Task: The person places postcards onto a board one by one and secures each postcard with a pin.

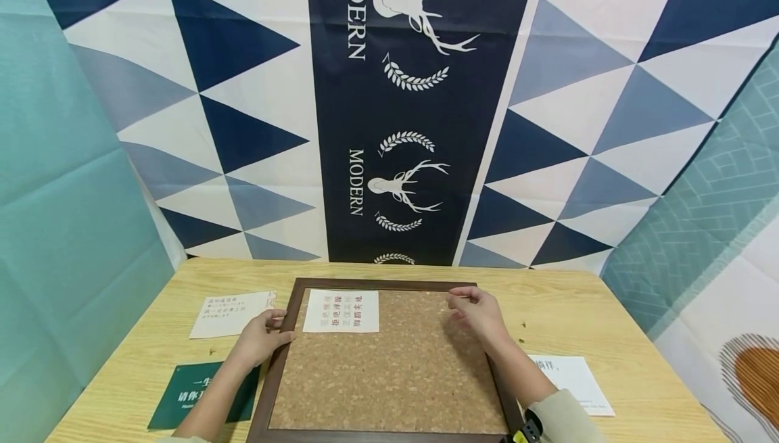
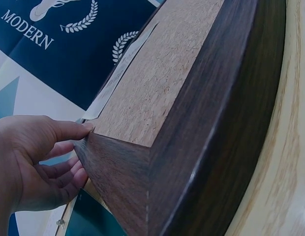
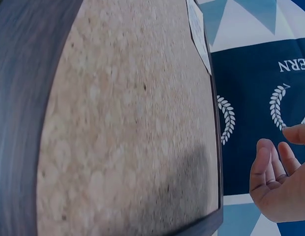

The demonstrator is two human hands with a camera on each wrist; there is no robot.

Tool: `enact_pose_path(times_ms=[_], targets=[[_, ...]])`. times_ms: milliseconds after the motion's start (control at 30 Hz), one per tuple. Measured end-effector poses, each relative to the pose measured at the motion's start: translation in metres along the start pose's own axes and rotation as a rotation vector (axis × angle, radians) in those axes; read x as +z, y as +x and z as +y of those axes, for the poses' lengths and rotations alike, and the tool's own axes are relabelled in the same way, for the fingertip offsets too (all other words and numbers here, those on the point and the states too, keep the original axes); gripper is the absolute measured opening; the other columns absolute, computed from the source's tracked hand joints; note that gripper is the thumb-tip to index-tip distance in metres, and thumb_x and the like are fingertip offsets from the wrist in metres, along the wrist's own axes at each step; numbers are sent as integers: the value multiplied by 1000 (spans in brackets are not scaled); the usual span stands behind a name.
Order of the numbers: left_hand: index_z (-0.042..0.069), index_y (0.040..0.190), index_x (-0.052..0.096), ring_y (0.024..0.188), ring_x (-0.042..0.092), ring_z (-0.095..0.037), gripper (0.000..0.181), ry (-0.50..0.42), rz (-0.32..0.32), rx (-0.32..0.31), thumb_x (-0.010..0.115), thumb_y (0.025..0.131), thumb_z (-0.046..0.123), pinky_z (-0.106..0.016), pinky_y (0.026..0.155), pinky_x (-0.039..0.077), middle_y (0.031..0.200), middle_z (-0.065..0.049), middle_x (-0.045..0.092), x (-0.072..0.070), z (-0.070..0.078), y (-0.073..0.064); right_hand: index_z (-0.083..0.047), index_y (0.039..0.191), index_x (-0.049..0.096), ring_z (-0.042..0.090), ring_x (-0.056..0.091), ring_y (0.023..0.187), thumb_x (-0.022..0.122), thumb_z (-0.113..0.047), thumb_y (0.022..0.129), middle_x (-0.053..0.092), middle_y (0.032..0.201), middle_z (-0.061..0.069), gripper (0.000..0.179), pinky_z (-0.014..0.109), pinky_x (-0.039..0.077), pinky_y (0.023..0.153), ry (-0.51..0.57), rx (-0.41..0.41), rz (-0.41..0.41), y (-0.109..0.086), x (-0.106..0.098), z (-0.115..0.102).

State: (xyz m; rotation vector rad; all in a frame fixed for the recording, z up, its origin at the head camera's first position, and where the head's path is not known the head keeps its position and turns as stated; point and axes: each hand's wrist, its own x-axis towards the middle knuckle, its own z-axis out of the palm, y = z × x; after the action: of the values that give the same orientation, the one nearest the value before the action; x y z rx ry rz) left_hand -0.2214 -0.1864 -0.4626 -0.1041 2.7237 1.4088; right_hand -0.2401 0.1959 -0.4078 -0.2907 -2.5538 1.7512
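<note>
The left hand (image 1: 258,339) pinches the frame (image 1: 274,370) at its left edge; the right hand (image 1: 479,316), loosely spread, hovers near bare cork (image 1: 389,379).

Soft shadow on the corkboard (image 1: 389,379), wrist views dimmer.

Right forearm (image 1: 525,377): pale beige sleeve (image 1: 566,417), plain, loosely creased, cuff ending short of wrist. Black wristband (image 1: 532,425) at cuff, bright yellow patch (image 1: 520,437) on it. Left forearm (image 1: 214,399): thin sliver of pale cuff (image 1: 182,439), rest cut off.

right hand (image 3: 281,191) near cork board (image 3: 128,113)
</note>
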Motion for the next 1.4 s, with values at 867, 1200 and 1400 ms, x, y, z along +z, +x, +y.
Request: enact_pose_path(times_ms=[867,1200,1400], targets=[[-5,130,48,109,54,-41,54,-22,-4,5,67,86,18,-45,81,52,120,-27,55,-1,0,0,3,119,55,13,62,70,58,-21,90,68,92,8,37,28,51,61,-78,-4,37,7,-49,18],[-4,130,48,112,53,-43,55,-14,-4,9,68,85,20,-47,84,51,121,-27,54,-1,-2,2,4,122,53,10,62,71,58,-24,92,68,91,3,42,28,53,62,-113,19,48,7,-71,29],[-4,130,48,111,53,-42,54,-13,-4,7,68,85,19,-47,84,51,121,-27,54,-1,-2,1,4,123,52,10,62,72,57,-25,92,67,91,1,43,30,53,63,-120,38,61,8,-82,36]])
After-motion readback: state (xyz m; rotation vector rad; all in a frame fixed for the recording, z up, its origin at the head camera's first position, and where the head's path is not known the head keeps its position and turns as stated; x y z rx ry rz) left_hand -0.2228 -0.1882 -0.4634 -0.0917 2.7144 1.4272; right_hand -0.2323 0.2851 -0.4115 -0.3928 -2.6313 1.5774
